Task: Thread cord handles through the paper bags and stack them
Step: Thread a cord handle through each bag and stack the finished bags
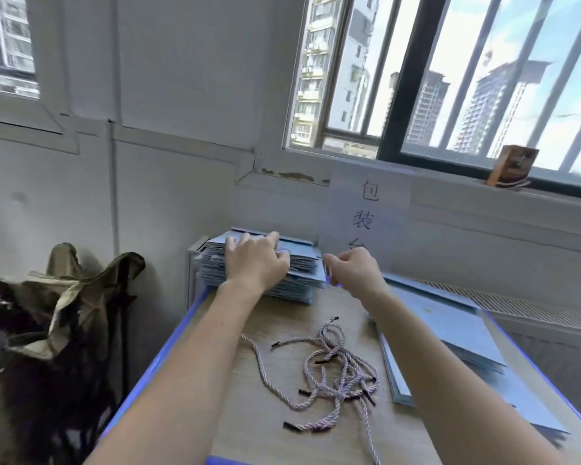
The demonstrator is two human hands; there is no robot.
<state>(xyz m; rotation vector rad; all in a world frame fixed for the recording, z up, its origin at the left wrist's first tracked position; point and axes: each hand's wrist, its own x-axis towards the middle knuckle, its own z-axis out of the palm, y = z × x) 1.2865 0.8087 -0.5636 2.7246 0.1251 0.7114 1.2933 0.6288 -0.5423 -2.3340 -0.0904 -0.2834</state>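
Note:
A thick stack of flat light-blue paper bags (302, 263) sits at the far end of the wooden table (262, 414). My left hand (254, 260) lies on top of that stack, its fingers spread over the upper bags. My right hand (353, 268) is at the stack's right edge, fingers curled and pinching the edge of a bag there. A loose tangle of pink-and-white twisted cord handles (336, 370) with black tips lies in the middle of the table. A second pile of flat blue bags (450, 344) lies along the right side, partly under my right forearm.
The table has a blue rim (155, 357) and stands against a white wall under a barred window (450, 78). A paper sign with handwritten characters (366, 209) leans behind the stack. A dark bag with olive cloth (57, 330) stands at the left. A small brown box (514, 166) sits on the sill.

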